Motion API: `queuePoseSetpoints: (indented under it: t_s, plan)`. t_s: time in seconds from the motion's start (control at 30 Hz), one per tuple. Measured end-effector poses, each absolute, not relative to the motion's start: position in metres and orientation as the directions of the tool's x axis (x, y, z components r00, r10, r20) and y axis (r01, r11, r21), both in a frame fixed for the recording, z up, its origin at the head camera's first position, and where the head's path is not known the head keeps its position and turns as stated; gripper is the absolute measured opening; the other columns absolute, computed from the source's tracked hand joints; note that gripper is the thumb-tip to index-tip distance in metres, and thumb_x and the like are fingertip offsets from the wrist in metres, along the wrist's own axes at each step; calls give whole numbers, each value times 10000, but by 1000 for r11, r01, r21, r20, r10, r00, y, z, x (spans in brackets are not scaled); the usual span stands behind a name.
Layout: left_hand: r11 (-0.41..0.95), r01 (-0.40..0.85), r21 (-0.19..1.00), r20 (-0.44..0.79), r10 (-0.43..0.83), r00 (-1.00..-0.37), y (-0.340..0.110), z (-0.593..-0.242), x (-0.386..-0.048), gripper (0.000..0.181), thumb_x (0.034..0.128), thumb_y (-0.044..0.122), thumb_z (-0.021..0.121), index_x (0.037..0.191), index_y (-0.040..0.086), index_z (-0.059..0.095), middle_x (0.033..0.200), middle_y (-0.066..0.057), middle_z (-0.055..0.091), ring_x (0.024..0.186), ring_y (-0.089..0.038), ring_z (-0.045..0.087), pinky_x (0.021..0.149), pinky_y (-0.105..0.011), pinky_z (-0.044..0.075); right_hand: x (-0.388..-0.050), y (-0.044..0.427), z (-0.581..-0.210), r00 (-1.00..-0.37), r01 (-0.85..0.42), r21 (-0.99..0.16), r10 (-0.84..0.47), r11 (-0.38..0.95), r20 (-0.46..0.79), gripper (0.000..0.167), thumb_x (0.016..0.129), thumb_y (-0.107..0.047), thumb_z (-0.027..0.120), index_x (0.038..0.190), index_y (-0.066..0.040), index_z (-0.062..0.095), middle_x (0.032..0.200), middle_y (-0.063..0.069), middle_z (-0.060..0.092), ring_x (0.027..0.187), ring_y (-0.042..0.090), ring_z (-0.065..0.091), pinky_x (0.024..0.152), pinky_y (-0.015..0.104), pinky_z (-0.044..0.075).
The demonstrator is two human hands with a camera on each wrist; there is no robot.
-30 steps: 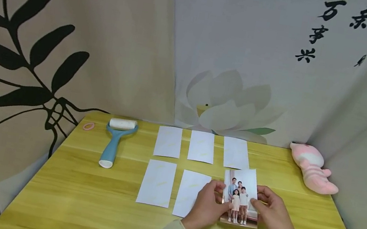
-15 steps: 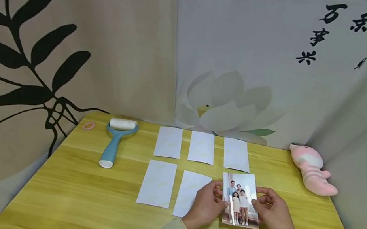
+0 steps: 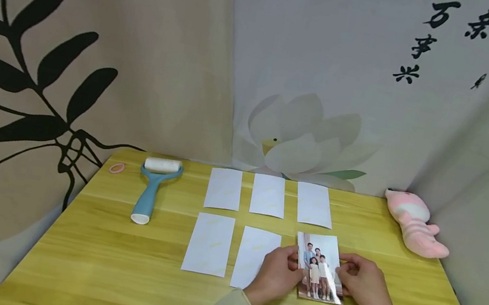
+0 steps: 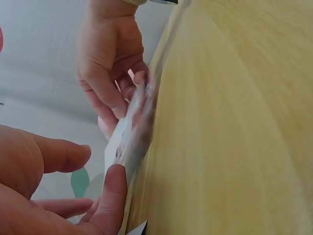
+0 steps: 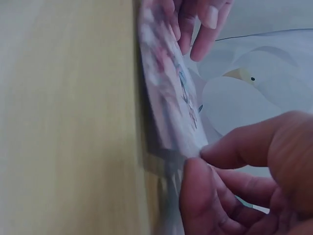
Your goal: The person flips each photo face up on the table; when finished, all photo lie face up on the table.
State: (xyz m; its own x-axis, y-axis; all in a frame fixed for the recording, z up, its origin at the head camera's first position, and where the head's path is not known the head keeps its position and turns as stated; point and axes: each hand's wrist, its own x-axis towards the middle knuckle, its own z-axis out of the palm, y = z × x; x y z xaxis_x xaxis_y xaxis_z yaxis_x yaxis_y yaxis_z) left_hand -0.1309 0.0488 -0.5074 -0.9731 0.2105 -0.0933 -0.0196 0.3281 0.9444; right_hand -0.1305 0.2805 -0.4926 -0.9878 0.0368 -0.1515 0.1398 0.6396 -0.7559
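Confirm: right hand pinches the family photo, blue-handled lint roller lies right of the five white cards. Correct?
Wrong side: the head view shows the blue-handled lint roller left of the five white cards. The right hand does pinch the family photo.

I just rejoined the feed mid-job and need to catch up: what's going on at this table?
A person is holding a family photo by its sides, left hand and right hand, picture toward the head camera. Whether it touches the table I can't tell. Five white sheets lie there: three behind, two in front, with the photo right of the front pair. A blue-handled roller and a pink plush toy lie off to either side.
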Motion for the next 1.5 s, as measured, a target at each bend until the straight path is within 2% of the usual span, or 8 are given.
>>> queuePoseSetpoints:
  t_s: [0.23, 0.5, 0.67, 0.83, 1.0, 1.13, 1.33, 1.5]
  plan:
    - [335, -32, 942, -105, 204, -973, 48, -507, -129, 589, 897, 115, 796, 1439, -25, 615, 1203, -64, 720, 958, -93, 669, 832, -225, 557, -131, 281, -496, -987, 131, -721, 18, 680, -162, 398, 949, -70, 699, 1324, 61, 675, 933, 79, 706, 651, 149, 669, 558, 280, 584]
    - [358, -48, 933, -119, 178, -977, 48, -502, -129, 515, 918, 179, 798, 1377, -12, 664, 1170, -71, 742, 946, -90, 690, 876, -298, 594, -132, 278, -495, -987, 116, -690, 7, 714, -159, 410, 949, -84, 712, 1322, 85, 676, 907, 44, 722, 633, 137, 652, 559, 258, 556]
    - [347, -72, 935, -142, 182, -973, 47, -500, -129, 534, 936, 204, 782, 1403, -15, 643, 1220, -93, 744, 1000, -131, 720, 913, -336, 609, -132, 277, -494, -986, 117, -680, 5, 724, -164, 400, 951, -104, 717, 1305, 81, 688, 879, 27, 722, 625, 141, 659, 553, 254, 526]
    - [330, -75, 941, -143, 188, -972, 42, -500, -130, 498, 941, 220, 779, 1377, 9, 665, 1232, -94, 745, 1009, -133, 724, 905, -328, 611, -132, 277, -491, -988, 100, -660, -3, 744, -154, 404, 958, -153, 736, 1295, 67, 696, 889, 24, 731, 630, 141, 672, 587, 260, 507]
    - [291, -42, 956, -100, 188, -977, 32, -500, -132, 406, 930, 172, 788, 1298, 23, 704, 1179, -102, 748, 982, -132, 730, 848, -279, 604, -132, 270, -487, -998, 4, -607, -37, 795, -54, 408, 958, -223, 764, 1264, 42, 720, 929, 17, 729, 783, 124, 653, 696, 278, 513]
    - [293, -39, 955, -96, 181, -979, 21, -500, -133, 380, 938, 169, 784, 1286, 36, 709, 1167, -99, 746, 971, -112, 719, 842, -266, 591, -132, 257, -486, -999, -20, -632, -40, 775, -18, 381, 965, -226, 771, 1251, 22, 729, 930, 31, 724, 822, 131, 646, 690, 261, 516]
    - [309, -36, 950, -78, 123, -989, -2, -499, -135, 360, 941, 192, 782, 1263, 45, 717, 1165, -103, 750, 961, -108, 715, 868, -310, 590, -135, 233, -484, -998, -54, -685, -64, 726, 12, 344, 997, -225, 737, 1278, -27, 729, 990, 41, 741, 846, 130, 692, 669, 242, 538]
    - [353, -46, 934, -82, 88, -993, -21, -499, -132, 348, 958, 237, 774, 1261, 75, 718, 1190, -93, 742, 1048, -174, 706, 924, -365, 581, -137, 214, -485, -994, -102, -711, -89, 696, 56, 327, 995, -199, 731, 1287, -51, 733, 1077, 62, 775, 917, 165, 731, 754, 265, 577]
